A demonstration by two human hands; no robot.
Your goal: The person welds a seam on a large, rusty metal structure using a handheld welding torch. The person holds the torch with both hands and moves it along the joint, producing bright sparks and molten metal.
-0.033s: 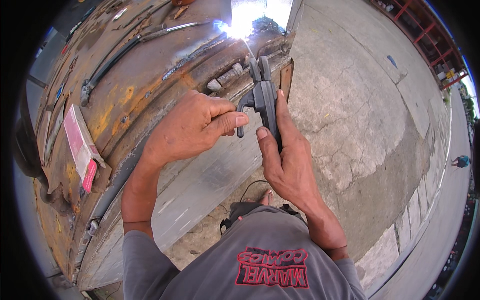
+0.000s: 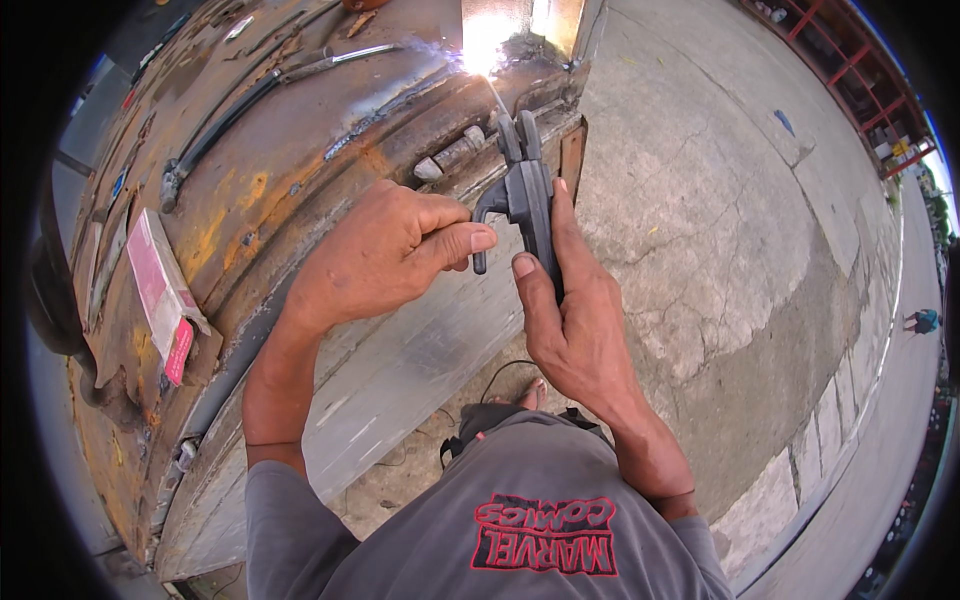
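Note:
My right hand [image 2: 585, 335] is wrapped round the black handle of a welding electrode holder [image 2: 535, 205], thumb along its near side. With thumb and fingers, my left hand [image 2: 375, 250] grips the bent lever on the holder's left side. A thin welding rod [image 2: 497, 97] sticks out from the holder's jaws toward the far edge of a rusty steel surface [image 2: 275, 150]. At the rod's tip burns a glaring white arc [image 2: 484, 58], at the foot of an upright metal piece [image 2: 553, 25]. Glare hides the joint itself. A rough weld bead [image 2: 375, 112] runs to the left of the arc.
A hammer-like tool [image 2: 225, 120] with a long dark handle lies on the steel. Nearer stands a pink and white carton [image 2: 160, 290]. A hinge-like metal cylinder [image 2: 450, 155] sits by the edge. Concrete floor [image 2: 690, 200] spreads to the right; a distant person [image 2: 923, 321] is outside.
The arc's glow has shrunk and turned from bluish to warmer white, showing more of the upright metal. Both hands and the electrode holder stay practically in place.

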